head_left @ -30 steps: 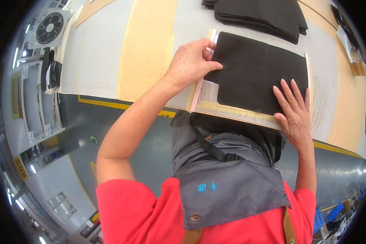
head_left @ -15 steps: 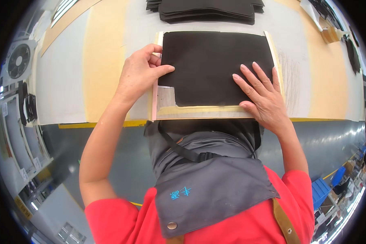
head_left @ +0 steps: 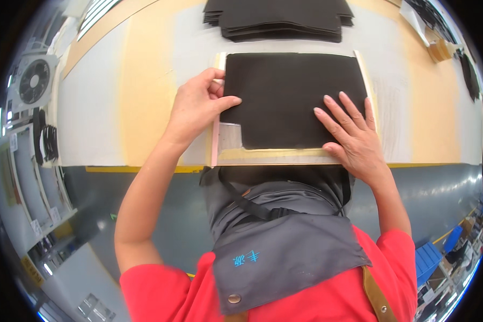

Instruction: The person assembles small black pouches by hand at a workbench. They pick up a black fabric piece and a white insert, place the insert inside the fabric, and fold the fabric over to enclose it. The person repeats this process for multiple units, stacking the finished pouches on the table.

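Observation:
A flat black sheet (head_left: 284, 99) with a notch at its lower left corner lies on a thin board framed by pale strips (head_left: 284, 153) at the table's front edge. My left hand (head_left: 201, 104) is at the sheet's left edge, its thumb on top and its curled fingers at the border, pinching it. What the fingertips touch there is partly hidden. Fingers spread, my right hand (head_left: 354, 131) rests flat on the right part of the sheet. At the notch the board's bare surface (head_left: 230, 136) shows.
Beyond the board, a stack of black cut pieces (head_left: 282, 21) lies on the table (head_left: 91, 102). A fan (head_left: 35, 80) stands at the far left. Toward the far right are a tape-coloured block (head_left: 441, 51) and dark pieces. A blue crate (head_left: 428, 262) is low on the right.
The whole view has shifted slightly, so everything sits a little lower and further right in the picture. Both hands keep their places on the black sheet.

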Tool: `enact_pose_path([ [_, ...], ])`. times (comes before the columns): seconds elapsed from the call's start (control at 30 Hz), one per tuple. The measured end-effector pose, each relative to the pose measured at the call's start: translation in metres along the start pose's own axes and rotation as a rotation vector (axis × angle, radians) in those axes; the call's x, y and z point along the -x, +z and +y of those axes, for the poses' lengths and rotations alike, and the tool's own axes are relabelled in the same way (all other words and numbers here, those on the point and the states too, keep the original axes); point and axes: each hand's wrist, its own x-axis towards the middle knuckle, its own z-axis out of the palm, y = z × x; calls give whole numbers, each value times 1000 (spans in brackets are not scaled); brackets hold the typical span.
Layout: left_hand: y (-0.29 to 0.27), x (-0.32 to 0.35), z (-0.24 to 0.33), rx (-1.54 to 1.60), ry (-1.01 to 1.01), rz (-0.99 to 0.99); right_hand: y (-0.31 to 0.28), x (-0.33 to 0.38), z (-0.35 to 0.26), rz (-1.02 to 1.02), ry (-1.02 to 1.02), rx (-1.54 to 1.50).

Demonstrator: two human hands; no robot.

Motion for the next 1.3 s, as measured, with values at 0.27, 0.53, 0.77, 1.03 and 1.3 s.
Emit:
enact_pose_path([
  [0.27, -1, 6, 2, -141, 70, 127, 1, -2, -2, -2, -6, 46],
  [0.53, 34, 27, 3, -343, 689, 399, -3, -3, -2, -22, -6, 30],
  [0.77, 101, 64, 14, -439, 648, 297, -1, -2, 0, -15, -14, 40],
  [1.03, 100, 68, 10, -550, 551, 330, -1, -3, 0, -5, -14, 34],
  [1.3, 89, 70, 21, -549, 492, 275, -1, -2, 2, -8, -27, 42],
])
